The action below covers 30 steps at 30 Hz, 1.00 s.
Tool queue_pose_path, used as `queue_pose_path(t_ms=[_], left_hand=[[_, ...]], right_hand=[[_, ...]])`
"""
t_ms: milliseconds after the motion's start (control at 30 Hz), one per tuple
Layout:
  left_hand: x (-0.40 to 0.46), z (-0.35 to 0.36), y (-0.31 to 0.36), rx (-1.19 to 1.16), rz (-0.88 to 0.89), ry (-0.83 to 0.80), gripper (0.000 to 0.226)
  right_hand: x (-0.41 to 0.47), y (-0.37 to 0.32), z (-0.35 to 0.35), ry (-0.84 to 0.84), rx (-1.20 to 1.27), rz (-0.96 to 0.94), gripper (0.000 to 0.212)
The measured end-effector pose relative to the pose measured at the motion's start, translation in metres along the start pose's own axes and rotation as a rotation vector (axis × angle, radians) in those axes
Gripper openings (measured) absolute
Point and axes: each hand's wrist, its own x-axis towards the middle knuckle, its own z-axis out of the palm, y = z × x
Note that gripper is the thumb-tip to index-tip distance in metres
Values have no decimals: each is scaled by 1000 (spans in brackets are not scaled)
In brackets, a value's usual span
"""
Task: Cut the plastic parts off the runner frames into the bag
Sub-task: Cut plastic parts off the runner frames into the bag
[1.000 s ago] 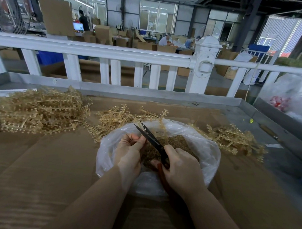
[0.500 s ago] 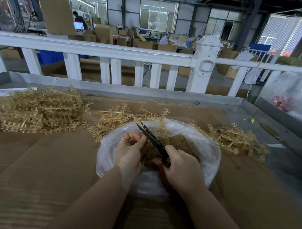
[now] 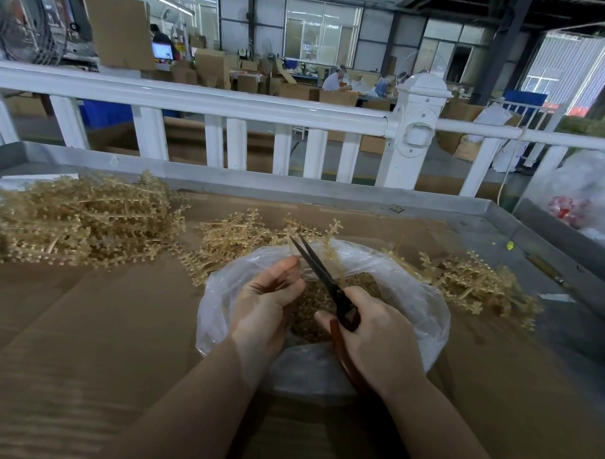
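Observation:
A clear plastic bag (image 3: 425, 302) lies open on the cardboard before me, with a heap of small tan cut parts (image 3: 312, 308) inside. My right hand (image 3: 376, 341) grips dark scissors (image 3: 322, 273) with reddish handles, the blades slightly apart and pointing up-left over the bag. My left hand (image 3: 264, 303) pinches a thin tan runner frame (image 3: 329, 245) just left of the blades. The frame sticks up past the bag's far rim.
Tan runner frames lie in a big pile (image 3: 78, 221) at the left, a smaller pile (image 3: 235, 237) behind the bag and another (image 3: 474, 283) at the right. A white railing (image 3: 230, 103) and a grey metal table rim (image 3: 551, 231) bound the cardboard-covered work surface (image 3: 85, 324).
The scissor blades have closed most of the way and shifted slightly along the frame. My left hand has turned a little, its fingers opening outward. The bag and piles have not moved.

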Motion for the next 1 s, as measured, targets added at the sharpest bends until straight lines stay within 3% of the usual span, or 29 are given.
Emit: queue_pose_path(t_ms=[533,833,1000], left_hand=[[7,-7,0,-137,-5,-41,48],[8,-8,2,-188,-22,-62,40],[6,-6,4,-211,-27,-45,37]], right_hand=[[2,-1,-9,-83,101,43,29],[-6,0,-6,-70,-27,-49,43],[-7,2,-4,-52,-78,-78,36]])
